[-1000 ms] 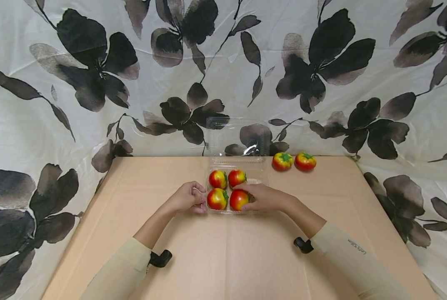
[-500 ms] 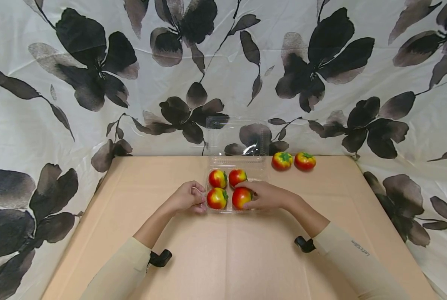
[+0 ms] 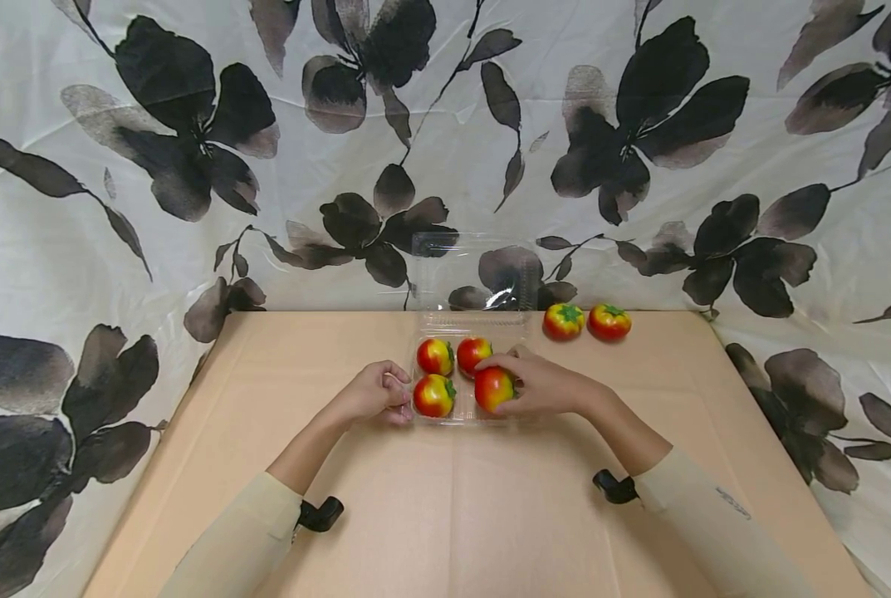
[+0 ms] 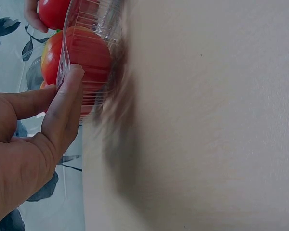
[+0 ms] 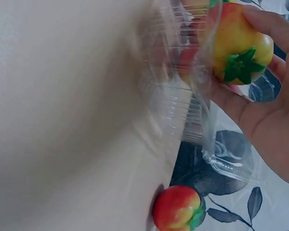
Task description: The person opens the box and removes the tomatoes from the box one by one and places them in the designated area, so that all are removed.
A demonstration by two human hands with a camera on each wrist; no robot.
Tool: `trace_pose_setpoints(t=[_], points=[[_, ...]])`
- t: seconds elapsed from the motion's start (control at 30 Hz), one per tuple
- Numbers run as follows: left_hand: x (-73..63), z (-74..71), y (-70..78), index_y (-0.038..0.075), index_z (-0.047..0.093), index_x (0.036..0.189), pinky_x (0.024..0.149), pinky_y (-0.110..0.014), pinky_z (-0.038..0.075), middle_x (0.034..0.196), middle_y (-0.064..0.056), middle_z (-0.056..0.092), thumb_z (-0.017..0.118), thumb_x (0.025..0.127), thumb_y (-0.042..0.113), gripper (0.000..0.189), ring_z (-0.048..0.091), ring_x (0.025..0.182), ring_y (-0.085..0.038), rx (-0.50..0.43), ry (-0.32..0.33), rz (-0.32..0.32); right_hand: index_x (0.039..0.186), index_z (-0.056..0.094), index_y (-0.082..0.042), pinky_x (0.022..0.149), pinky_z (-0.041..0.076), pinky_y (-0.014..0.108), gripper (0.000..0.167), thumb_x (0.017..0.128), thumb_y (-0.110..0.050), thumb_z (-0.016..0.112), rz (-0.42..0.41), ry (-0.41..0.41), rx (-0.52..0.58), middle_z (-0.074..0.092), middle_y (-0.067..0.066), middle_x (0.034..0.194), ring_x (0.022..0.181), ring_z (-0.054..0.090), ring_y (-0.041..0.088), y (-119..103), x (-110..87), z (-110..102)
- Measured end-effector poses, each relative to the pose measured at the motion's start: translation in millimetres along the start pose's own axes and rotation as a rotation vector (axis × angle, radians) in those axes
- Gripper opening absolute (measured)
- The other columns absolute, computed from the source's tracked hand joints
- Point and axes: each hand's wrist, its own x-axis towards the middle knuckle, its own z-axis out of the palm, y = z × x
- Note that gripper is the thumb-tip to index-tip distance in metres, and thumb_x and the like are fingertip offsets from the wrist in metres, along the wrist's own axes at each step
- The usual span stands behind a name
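On the table, a clear plastic clamshell box [image 3: 463, 318] stands with its lid [image 3: 445, 274] raised at the back. My left hand [image 3: 374, 393] pinches the box's left rim between thumb and fingers, plain in the left wrist view at the rim [image 4: 65, 53]. My right hand [image 3: 550, 384] grips a red-and-yellow tomato [image 3: 492, 389] over the front right part of the box. Its green star-shaped top [image 5: 243, 66] faces the palm in the right wrist view. Three others sit inside: back left [image 3: 434, 356], front left [image 3: 433, 396] and back right, a tomato [image 3: 472, 355] partly behind my right fingers.
Two more tomatoes lie outside the box at the table's back edge, one tomato [image 3: 563, 321] near the box and another tomato [image 3: 609, 322] to its right. A floral cloth [image 3: 490, 133] hangs behind the tan table [image 3: 452, 515].
My right hand has shifted the gripped tomato rightward, away from the front left one, and its green top has turned to the right. My left hand stays at the box's rim.
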Motion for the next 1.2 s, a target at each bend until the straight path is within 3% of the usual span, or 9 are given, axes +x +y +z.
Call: trace_pose_setpoints(t=[0.27, 0.47, 0.7, 0.93, 1.2], points=[[1.2, -0.2, -1.5, -0.01, 0.044, 0.119, 0.068, -0.038, 0.067, 0.082, -0.016, 0.069, 0.06, 0.097, -0.01, 0.027, 0.073, 0.067, -0.023, -0.013, -0.002, 0.002, 0.144, 0.056, -0.03, 0.098, 0.056, 0.038, 0.067, 0.084, -0.027, 0.085, -0.002, 0.091, 0.054, 0.048, 0.007, 0.124, 0.117, 0.053, 0.025, 4, -12.2, -5], [1.5, -0.2, -1.0, -0.01, 0.044, 0.12, 0.069, -0.039, 0.067, 0.085, -0.017, 0.069, 0.06, 0.098, -0.009, 0.027, 0.074, 0.068, -0.022, -0.006, 0.0, -0.004, 0.147, 0.053, -0.028, 0.099, 0.059, 0.045, 0.072, 0.083, -0.025, 0.087, -0.008, 0.16, 0.067, 0.05, 0.008, 0.128, 0.119, 0.056, 0.029, 10, -24.3, -9], [1.0, 0.3, -0.6, -0.009, 0.045, 0.12, 0.069, -0.038, 0.067, 0.084, -0.017, 0.069, 0.06, 0.098, -0.009, 0.027, 0.074, 0.067, -0.022, 0.003, 0.005, -0.009, 0.148, 0.047, -0.029, 0.097, 0.06, 0.058, 0.08, 0.08, -0.022, 0.089, 0.036, 0.229, 0.118, 0.044, 0.015, 0.14, 0.131, 0.05, 0.04, 17, -40.3, -15], [1.2, 0.2, -1.3, -0.009, 0.045, 0.119, 0.068, -0.038, 0.067, 0.086, -0.02, 0.07, 0.06, 0.098, -0.009, 0.027, 0.074, 0.069, -0.024, -0.006, 0.002, -0.006, 0.149, 0.05, -0.033, 0.098, 0.059, 0.058, 0.078, 0.082, -0.024, 0.088, 0.037, 0.283, 0.103, 0.045, 0.014, 0.144, 0.134, 0.048, 0.039, 31, -52.9, -19], [0.3, 0.5, -1.9, -0.009, 0.044, 0.121, 0.064, -0.034, 0.066, 0.086, -0.017, 0.069, 0.06, 0.098, -0.009, 0.028, 0.073, 0.067, -0.022, -0.016, 0.006, -0.008, 0.154, 0.042, -0.016, 0.101, 0.057, 0.061, 0.086, 0.081, -0.019, 0.087, 0.084, 0.359, 0.11, 0.044, 0.019, 0.147, 0.132, 0.05, 0.042, 46, -68.5, -26]])
